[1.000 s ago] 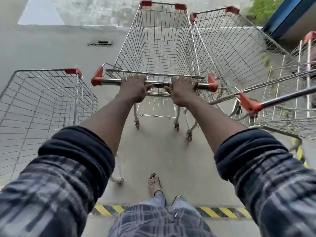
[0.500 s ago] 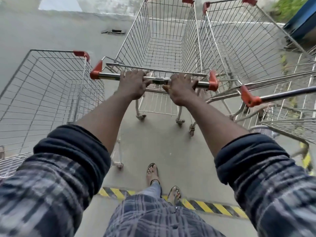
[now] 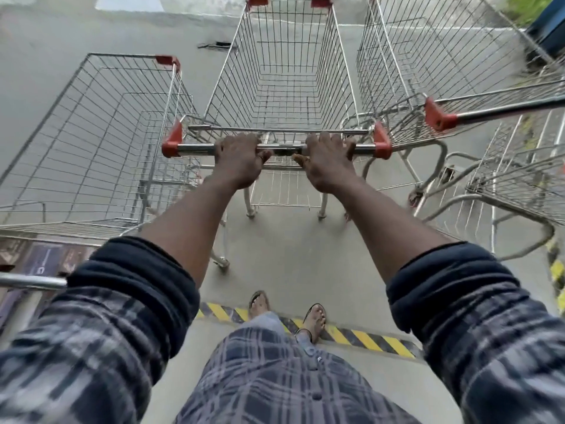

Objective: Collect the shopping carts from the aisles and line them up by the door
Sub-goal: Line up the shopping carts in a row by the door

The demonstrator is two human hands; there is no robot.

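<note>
Currently: left hand (image 3: 238, 160) and right hand (image 3: 328, 162) on the chrome handle bar with red end caps (image 3: 282, 147).
Fingers of both hands are curled over the bar, gripping it. It belongs to the silver wire shopping cart (image 3: 287, 71), standing centre on the grey concrete floor (image 3: 290, 255) between the left wire cart (image 3: 101, 123) and the right wire cart (image 3: 428, 56), just beside each. A yellow-and-black hazard strip (image 3: 367, 339) crosses the near floor.

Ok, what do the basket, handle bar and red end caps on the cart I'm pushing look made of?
Basket: thin metal wire in a welded grid, dull silver, likely plated steel.
Handle bar: polished metal tube with bright reflections.
Red end caps: probably moulded plastic, with flat matte colour.
</note>
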